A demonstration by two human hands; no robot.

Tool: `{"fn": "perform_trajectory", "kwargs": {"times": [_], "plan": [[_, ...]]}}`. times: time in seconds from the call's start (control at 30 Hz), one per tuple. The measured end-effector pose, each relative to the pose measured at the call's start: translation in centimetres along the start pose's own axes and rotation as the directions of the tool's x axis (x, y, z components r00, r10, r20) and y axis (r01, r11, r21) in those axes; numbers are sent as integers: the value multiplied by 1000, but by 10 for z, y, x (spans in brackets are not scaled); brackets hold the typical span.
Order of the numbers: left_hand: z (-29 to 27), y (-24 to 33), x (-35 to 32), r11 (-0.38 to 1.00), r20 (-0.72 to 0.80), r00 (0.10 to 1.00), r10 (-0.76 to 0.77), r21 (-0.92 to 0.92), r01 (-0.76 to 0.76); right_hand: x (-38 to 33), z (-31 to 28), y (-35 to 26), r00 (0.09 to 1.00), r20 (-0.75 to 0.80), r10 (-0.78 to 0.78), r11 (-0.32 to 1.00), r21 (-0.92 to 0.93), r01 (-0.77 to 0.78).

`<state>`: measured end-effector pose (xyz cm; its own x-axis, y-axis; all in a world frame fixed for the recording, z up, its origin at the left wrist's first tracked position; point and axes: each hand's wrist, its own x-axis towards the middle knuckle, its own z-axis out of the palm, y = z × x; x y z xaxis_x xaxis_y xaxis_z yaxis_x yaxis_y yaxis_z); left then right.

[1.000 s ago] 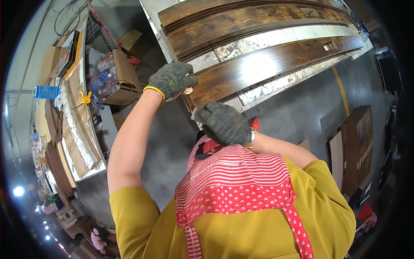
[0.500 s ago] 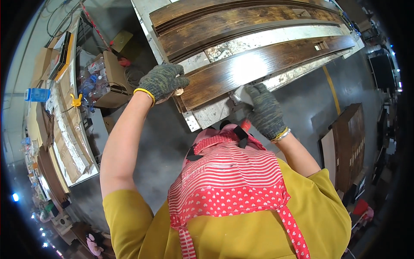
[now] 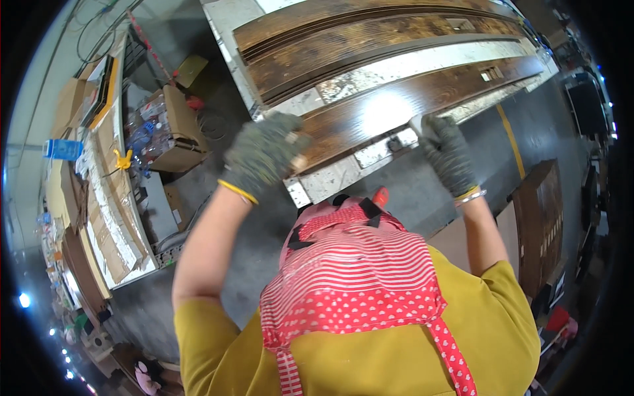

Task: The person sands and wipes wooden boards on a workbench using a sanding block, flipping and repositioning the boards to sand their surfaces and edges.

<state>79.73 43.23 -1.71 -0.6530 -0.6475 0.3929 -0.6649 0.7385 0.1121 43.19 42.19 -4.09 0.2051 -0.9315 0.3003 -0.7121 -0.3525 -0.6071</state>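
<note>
A long dark-brown wooden board (image 3: 356, 129) lies on the white, paint-stained bench in front of me, with a bright glare on its face and a small rectangular slot near its far right end. My left hand (image 3: 264, 152), in a grey-green knitted glove with bare fingertips, is closed round the board's left end; motion blurs it slightly. On the near long edge, right of the glare, my right hand (image 3: 449, 152) wears a like glove. Its fingers are closed on a small pale flat pad (image 3: 417, 123) touching that edge; the glove hides most of the pad.
Behind lie more brown boards (image 3: 389, 39) on the bench (image 3: 323, 179). To the left, an open cardboard box (image 3: 181, 125) of plastic bottles stands beside a cardboard-covered table (image 3: 122, 224). A stack of brown panels (image 3: 538, 224) stands on the floor at right.
My right hand has slid rightward along the board's near edge with the pale pad. My left hand has shifted slightly right and down, staying at the board's left end.
</note>
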Motion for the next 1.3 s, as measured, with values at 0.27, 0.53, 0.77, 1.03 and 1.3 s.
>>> {"fn": "perform_trajectory", "kwargs": {"times": [0.27, 0.53, 0.77, 1.03, 1.3], "plan": [[37, 119, 3, 759, 410, 758, -507, -205, 619, 104, 68, -131, 545, 574, -610, 780, 314, 542], [42, 120, -9, 776, 346, 795, -499, -230, 587, 117, 124, -152, 96, 632, -769, 475, 465, 747], [37, 109, -5, 835, 219, 858, -464, -216, 506, 154, 149, -117, 488, 514, -705, 607, 83, 790], [33, 98, -8, 840, 371, 804, -465, -101, 533, 101, 133, -137, 681, 505, -530, 826, 126, 549], [30, 98, 2, 863, 284, 837, -468, -57, 502, 99, 127, -110, 784, 490, -382, 891, -33, 454]]}}
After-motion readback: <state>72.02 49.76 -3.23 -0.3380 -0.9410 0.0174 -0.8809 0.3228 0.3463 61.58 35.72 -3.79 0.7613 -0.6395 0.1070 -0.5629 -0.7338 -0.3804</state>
